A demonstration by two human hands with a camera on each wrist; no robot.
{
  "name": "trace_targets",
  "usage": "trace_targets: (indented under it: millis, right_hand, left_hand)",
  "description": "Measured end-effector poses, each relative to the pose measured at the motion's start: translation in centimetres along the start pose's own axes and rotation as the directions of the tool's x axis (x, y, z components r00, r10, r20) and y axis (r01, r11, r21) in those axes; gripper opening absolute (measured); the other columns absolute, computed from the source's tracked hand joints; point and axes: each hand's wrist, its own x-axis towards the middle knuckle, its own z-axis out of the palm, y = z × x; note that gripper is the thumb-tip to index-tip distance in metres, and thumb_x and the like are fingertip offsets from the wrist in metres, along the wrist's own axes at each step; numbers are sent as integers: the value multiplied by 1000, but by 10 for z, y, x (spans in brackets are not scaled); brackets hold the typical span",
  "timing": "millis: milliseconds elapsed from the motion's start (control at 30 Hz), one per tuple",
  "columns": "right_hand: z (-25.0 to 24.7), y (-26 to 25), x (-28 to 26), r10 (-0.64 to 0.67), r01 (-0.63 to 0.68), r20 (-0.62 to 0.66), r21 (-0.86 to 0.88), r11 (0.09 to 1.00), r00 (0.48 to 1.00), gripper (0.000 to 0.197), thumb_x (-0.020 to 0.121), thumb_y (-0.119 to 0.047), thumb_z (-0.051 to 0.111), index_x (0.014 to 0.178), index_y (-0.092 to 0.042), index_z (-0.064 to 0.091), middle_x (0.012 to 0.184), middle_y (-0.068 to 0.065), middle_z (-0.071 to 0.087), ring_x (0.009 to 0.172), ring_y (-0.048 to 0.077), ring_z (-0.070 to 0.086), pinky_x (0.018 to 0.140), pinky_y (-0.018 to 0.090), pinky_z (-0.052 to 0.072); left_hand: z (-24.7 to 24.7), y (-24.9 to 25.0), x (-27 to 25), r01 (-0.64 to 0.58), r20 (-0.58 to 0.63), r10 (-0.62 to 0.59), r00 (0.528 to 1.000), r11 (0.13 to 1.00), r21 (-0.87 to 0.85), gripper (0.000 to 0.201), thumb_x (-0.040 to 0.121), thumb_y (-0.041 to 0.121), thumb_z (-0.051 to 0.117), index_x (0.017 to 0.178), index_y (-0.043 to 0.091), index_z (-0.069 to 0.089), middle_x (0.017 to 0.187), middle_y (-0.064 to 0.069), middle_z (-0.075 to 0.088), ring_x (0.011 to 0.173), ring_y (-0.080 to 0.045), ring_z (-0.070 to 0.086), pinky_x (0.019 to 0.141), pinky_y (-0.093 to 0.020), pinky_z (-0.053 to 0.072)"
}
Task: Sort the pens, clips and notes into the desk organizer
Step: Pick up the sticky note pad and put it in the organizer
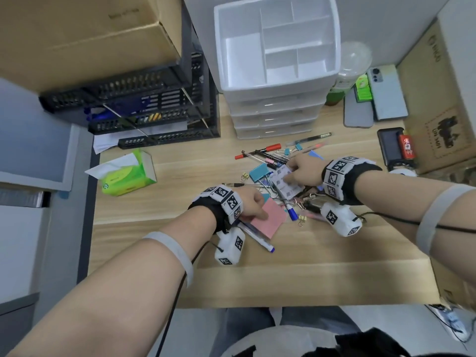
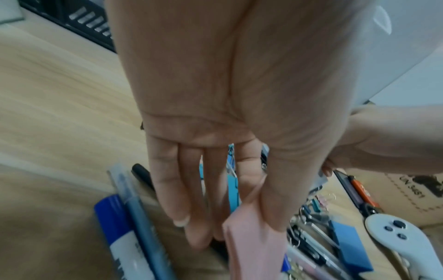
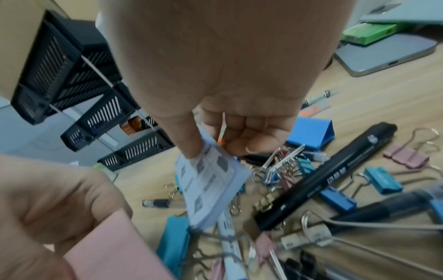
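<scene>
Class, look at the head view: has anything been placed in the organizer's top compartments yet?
No, the white organizer's top compartments all show bare white floors.

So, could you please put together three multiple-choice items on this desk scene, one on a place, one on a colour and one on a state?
1. Where does the white desk organizer stand?
A. on top of the cardboard box
B. at the back of the desk, beyond the pile of pens and clips
C. on the floor

2. What colour is the pad of notes that the left hand grips?
A. pink
B. yellow
C. green

3. What is the right hand doing?
A. resting flat on bare wood
B. pinching a printed white pad
C. holding a red marker

Answers: 1 B, the head view shows it behind the pile; 2 A, pink in all three views; 3 B, thumb and finger pinch its upper edge in the right wrist view.
</scene>
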Motion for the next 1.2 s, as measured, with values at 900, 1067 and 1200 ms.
trace_targets:
  millis: [900,1067,1200]
  right_hand:
    - [-38,-47,-39,-200,200,22,13,980,979,34,88,-30,71,120,-21,63,81,-7,69,67,7,64,56,18,50]
    - [-88,-79,-51,-254,254,13,-83,964,967,13,90,-18,69,102,-17,65,78,-9,65,68,8,60,58,17,41]
    - [-145,-111,-49,-314,300,-168,-103,948,935,12,89,-16,68,99,-20,62,82,-8,64,73,11,59,65,21,45]
  left_hand:
    - [-59,22,-28,-166,-292,38,956,889,-426,12,85,18,77,96,17,79,92,-10,78,81,-21,73,84,-36,60]
    - [-96,31,-51,-259,-406,42,913,829,-496,37,79,29,81,110,12,71,96,-6,77,86,-17,74,71,-29,58]
    - [-133,38,-66,-333,-569,-106,815,719,-610,43,89,50,64,95,8,71,76,-7,73,62,-19,65,61,-29,54]
